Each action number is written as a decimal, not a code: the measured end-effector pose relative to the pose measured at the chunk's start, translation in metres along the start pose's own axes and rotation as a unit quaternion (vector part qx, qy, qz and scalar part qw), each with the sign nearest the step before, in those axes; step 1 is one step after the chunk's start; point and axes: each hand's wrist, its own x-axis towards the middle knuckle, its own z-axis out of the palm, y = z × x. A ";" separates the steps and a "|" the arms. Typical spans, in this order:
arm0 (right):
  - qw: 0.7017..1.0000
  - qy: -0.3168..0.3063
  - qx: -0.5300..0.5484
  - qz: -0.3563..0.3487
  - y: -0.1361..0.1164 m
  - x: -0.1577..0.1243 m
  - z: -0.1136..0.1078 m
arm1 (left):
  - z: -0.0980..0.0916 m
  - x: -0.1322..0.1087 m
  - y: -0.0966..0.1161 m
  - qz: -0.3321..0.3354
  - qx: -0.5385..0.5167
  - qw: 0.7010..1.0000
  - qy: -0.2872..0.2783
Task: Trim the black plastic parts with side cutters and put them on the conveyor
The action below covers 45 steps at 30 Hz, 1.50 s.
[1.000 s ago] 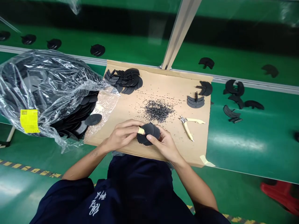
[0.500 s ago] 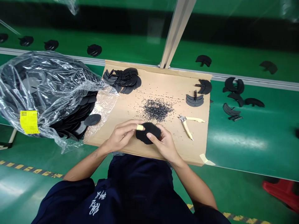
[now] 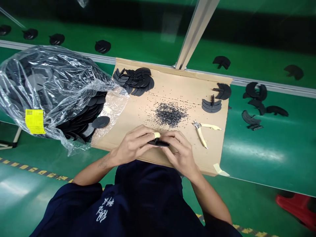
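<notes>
Between my two hands is a thin black plastic disc (image 3: 159, 143), seen nearly edge-on, above the front of the cardboard sheet (image 3: 192, 161). My left hand (image 3: 135, 143) is closed on its left side; one finger wears a yellow wrap (image 3: 156, 135). On the right side my right hand (image 3: 179, 149) pinches the same disc, its fingertips close to the left ones. A small dark piece stands up from the disc, partly hidden by fingers. Just beyond lies a heap of small black bits (image 3: 170, 114). Pale-handled nippers (image 3: 204, 130) lie open to the right.
A clear plastic bag (image 3: 56, 85) full of black discs sits at left, one loose disc (image 3: 101, 122) by its mouth. Black curved parts (image 3: 135, 80) are piled at the cardboard's back left; others (image 3: 211, 105) lie right. A metal post (image 3: 195, 36) rises behind.
The black disc has been tilted from face-up to nearly edge-on. My right fingers have come over to its far side, nearer my left fingers. The whole view has shifted slightly.
</notes>
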 end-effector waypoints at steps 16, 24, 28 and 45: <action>0.999 -0.004 0.032 -0.017 -0.002 -0.006 -0.005 | 0.009 -0.002 -0.001 0.018 -0.090 0.995 0.039; 0.998 -0.011 0.056 -0.013 -0.002 -0.006 -0.003 | 0.008 -0.002 0.001 0.016 -0.090 0.995 0.049; 0.997 0.005 0.079 -0.014 0.001 -0.009 0.001 | 0.009 -0.001 0.003 -0.020 -0.136 0.991 0.011; 0.904 -0.014 -0.407 0.132 0.070 -0.033 -0.101 | 0.022 0.002 -0.019 -0.162 -0.154 0.973 0.065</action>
